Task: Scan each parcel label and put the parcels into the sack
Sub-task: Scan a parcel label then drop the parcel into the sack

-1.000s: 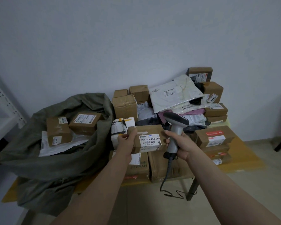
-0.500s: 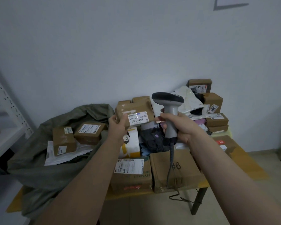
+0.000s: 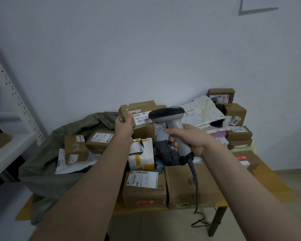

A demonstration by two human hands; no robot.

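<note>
Above the counter (image 3: 276, 185), left hand (image 3: 124, 126) fingers clamp the parcel (image 3: 139, 108); right hand (image 3: 189, 140) fingers clamp the scanner (image 3: 167, 113), its head covering the label (image 3: 142, 118) edge

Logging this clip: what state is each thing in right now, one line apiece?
Left hand: grips the small box.
Small box: held up, label facing the camera.
Right hand: grips the scanner handle.
Scanner: upright, head overlapping the label's right end.
Sack: open, parcels lying inside.
</note>
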